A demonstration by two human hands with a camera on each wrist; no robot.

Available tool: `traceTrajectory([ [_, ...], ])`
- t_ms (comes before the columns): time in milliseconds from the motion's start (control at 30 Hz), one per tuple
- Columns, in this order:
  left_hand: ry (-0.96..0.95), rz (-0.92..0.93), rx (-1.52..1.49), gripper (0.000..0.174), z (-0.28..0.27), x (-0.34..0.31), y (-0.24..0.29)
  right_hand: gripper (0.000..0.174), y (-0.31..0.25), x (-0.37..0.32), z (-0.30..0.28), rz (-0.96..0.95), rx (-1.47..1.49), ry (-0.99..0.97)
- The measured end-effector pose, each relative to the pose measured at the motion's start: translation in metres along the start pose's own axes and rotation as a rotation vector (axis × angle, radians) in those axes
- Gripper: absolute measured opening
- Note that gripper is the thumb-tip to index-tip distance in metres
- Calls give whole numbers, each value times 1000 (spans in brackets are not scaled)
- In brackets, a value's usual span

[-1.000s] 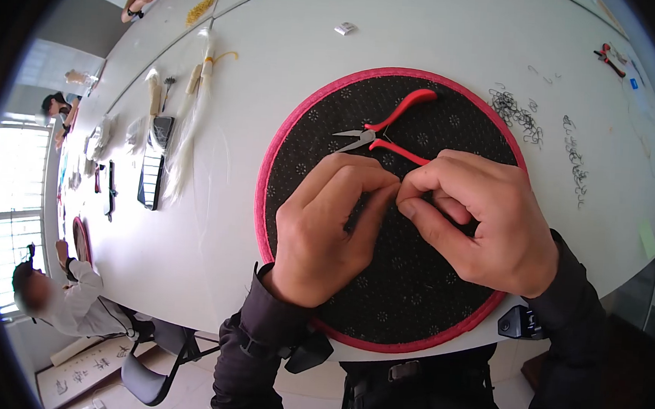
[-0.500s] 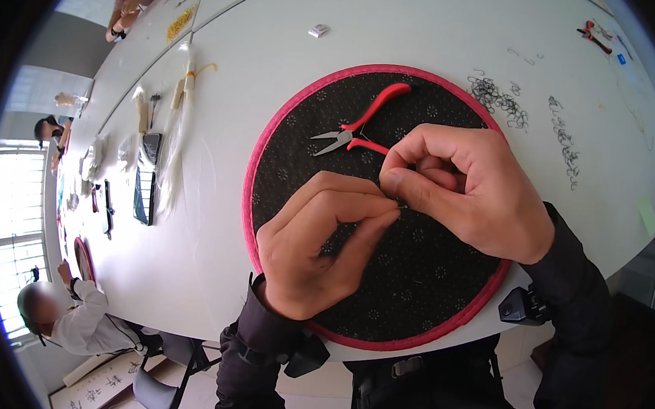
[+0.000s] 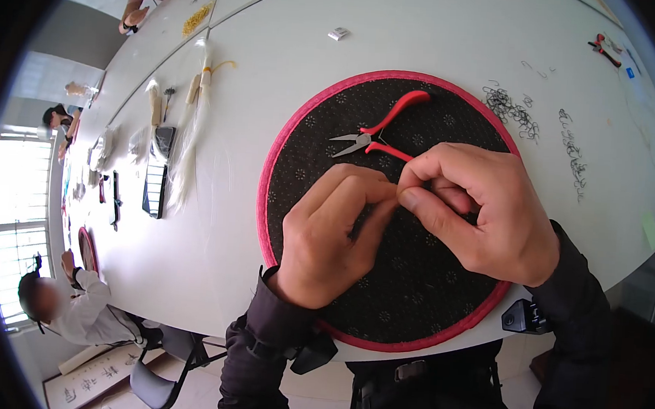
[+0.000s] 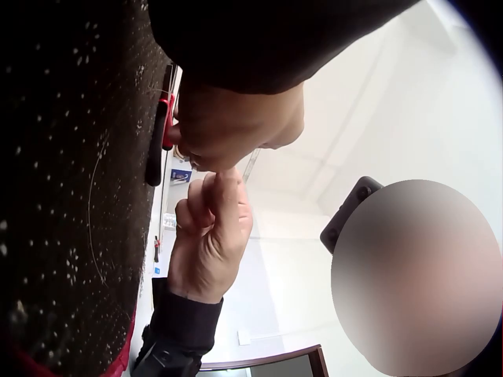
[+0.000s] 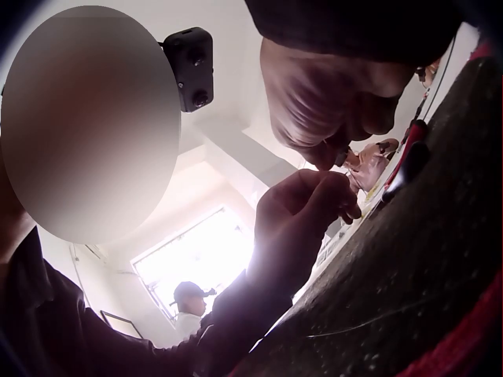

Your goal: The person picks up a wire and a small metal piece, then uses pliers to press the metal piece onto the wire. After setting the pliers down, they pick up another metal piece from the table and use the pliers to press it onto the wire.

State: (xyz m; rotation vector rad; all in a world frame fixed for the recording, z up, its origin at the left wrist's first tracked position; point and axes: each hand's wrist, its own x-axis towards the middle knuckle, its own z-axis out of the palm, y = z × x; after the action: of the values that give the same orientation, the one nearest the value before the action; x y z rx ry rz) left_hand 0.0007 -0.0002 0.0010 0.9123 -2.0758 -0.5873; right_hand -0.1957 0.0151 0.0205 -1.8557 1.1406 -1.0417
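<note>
Over a round dark mat [image 3: 412,302] with a red rim, both hands meet fingertip to fingertip. My left hand [image 3: 333,235] pinches between thumb and forefinger a tiny thin thing, mostly hidden by the fingertips; I cannot tell what it is. My right hand [image 3: 487,208] pinches at the same spot, thumb against the bent forefinger. Just beyond the hands lie red-handled needle-nose pliers [image 3: 406,106], jaws spread, one handle partly behind the right hand. A fine pale strand [image 4: 93,212] shows against the mat in the left wrist view.
Black wire hooks [image 3: 510,111] lie heaped right of the mat, with a row of more hooks [image 3: 572,153] beyond. Another pair of pliers [image 3: 604,50] is at the far right. Bundles of pale strands [image 3: 189,134] and a phone [image 3: 156,181] lie left. Other people sit around the table.
Half a second ago the hands were slightly apart, the right higher, and a tiny tip showed at the left fingertips. Now the fingertips are together again, much as one second ago. The head view shifted slightly.
</note>
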Motion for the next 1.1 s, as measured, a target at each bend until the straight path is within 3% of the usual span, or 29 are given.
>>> traceTrajectory([
  [67, -62, 41, -48, 18, 1, 0, 4, 8, 2, 1, -2, 45, 35, -2],
  [333, 3, 43, -116, 20, -4, 0, 9, 13, 5, 4, -8, 294, 226, -74],
  [533, 122, -16, -25, 16, -6, 1, 1, 9, -4, 3, -9, 294, 141, -150],
  [633, 83, -5, 28, 17, -3, 1, -3, 7, -5, 0, -6, 154, 88, -108],
  [833, -75, 72, -55, 20, 1, -1, 4, 8, 2, 1, -8, 99, 135, -53],
  [1100, 24, 84, -100, 21, -3, 0, 12, 14, 8, 3, -8, 298, 331, -95],
])
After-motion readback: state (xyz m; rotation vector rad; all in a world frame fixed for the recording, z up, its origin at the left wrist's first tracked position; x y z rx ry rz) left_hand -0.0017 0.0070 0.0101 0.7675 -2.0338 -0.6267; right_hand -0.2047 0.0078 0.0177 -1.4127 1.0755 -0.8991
